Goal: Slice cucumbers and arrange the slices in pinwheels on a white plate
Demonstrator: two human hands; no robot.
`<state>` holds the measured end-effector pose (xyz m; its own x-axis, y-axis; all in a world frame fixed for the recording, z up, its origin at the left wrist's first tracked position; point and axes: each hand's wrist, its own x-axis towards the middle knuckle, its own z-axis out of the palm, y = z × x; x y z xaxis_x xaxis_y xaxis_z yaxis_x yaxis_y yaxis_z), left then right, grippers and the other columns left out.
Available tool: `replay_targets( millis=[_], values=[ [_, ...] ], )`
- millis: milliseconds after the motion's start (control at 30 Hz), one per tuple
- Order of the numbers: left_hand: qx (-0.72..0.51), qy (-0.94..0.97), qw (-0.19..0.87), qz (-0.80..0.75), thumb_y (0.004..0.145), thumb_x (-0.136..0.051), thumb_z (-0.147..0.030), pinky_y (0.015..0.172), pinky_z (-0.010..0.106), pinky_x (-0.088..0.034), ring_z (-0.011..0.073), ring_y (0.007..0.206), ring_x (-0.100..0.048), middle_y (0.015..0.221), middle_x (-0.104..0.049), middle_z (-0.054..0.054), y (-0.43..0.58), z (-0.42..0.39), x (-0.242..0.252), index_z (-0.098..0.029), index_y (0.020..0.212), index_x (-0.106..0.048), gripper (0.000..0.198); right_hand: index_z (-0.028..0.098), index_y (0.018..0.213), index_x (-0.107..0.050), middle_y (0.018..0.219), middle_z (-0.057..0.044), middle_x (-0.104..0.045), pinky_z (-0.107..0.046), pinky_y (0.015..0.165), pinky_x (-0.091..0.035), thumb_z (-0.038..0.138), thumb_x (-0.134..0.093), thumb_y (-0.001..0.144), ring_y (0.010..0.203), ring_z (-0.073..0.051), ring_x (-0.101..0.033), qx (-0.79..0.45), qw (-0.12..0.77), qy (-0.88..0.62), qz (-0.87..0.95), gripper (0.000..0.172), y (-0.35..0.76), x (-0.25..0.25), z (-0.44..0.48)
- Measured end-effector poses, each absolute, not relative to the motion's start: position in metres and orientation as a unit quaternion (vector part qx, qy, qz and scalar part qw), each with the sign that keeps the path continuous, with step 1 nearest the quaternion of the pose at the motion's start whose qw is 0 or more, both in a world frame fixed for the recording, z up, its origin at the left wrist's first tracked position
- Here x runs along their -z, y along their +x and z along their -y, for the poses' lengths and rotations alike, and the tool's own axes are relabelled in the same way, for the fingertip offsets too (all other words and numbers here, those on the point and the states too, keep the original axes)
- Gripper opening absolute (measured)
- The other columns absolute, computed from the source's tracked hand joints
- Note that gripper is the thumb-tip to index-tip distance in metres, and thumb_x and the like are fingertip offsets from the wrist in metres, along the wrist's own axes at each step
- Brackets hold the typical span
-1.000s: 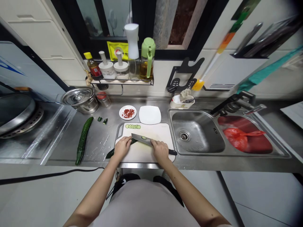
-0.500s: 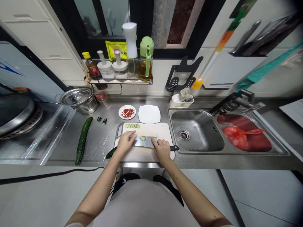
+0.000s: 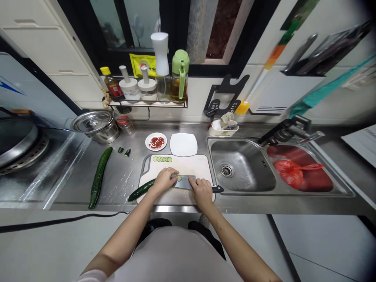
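Observation:
My right hand [image 3: 202,192] is closed on a kitchen knife, its wide blade [image 3: 186,182] lying across the white cutting board [image 3: 190,162] and its black handle [image 3: 217,189] sticking out to the right. A round cucumber slice [image 3: 179,178] rests on the blade. The fingertips of my left hand [image 3: 165,181] close on that slice from the left. A cut cucumber [image 3: 141,190] lies at the board's lower left, its right end hidden behind my left hand. Several overlapping cucumber slices [image 3: 162,159] form a row at the board's top left.
Behind the board stand a plate of chopped red pieces [image 3: 156,141] and a white plate [image 3: 183,144]. To the left lie a whole cucumber [image 3: 100,178] and two cut ends [image 3: 127,152]. A sink [image 3: 243,166] is on the right; a lidded pot [image 3: 102,131] stands back left.
My left hand has moved right and slightly down, reaching the slice on the blade. More of the cut cucumber shows at the lower left. The right hand keeps its hold on the knife.

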<state>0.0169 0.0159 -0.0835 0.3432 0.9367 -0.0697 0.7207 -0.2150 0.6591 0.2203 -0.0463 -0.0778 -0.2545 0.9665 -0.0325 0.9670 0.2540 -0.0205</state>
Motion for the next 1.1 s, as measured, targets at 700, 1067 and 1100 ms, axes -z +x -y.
replay_targets(
  millis=[700, 1067, 1100],
  values=[
    [-0.219, 0.604, 0.309, -0.702, 0.078, -0.062, -0.017, 0.072, 0.025, -0.043, 0.0141, 0.076, -0.063, 0.078, -0.070, -0.002, 0.015, -0.090, 0.116, -0.022, 0.088, -0.066, 0.012, 0.026, 0.131, -0.058, 0.091, -0.008, -0.062, -0.034, 0.078, -0.028, 0.018, -0.050, 0.091, 0.089, -0.022, -0.050, 0.032, 0.019, 0.636, -0.771, 0.042, 0.235, 0.090, 0.039],
    [-0.157, 0.631, 0.264, -0.712, 0.083, -0.060, -0.020, 0.077, 0.029, -0.039, 0.0183, 0.087, -0.063, 0.087, -0.072, 0.000, 0.018, -0.102, 0.125, -0.023, 0.094, -0.065, 0.013, 0.026, 0.129, -0.059, 0.089, -0.007, -0.063, -0.032, 0.079, -0.028, 0.021, -0.053, 0.091, 0.088, -0.021, -0.052, 0.032, 0.016, 0.640, -0.768, 0.039, 0.236, 0.091, 0.036],
    [-0.150, 0.633, 0.259, -0.714, 0.083, -0.060, -0.020, 0.078, 0.029, -0.039, 0.0186, 0.088, -0.062, 0.089, -0.072, 0.000, 0.018, -0.103, 0.125, -0.023, 0.094, -0.066, 0.013, 0.026, 0.129, -0.059, 0.089, -0.007, -0.064, -0.032, 0.079, -0.028, 0.021, -0.054, 0.091, 0.088, -0.021, -0.052, 0.033, 0.015, 0.640, -0.768, 0.039, 0.236, 0.091, 0.035]
  ],
)
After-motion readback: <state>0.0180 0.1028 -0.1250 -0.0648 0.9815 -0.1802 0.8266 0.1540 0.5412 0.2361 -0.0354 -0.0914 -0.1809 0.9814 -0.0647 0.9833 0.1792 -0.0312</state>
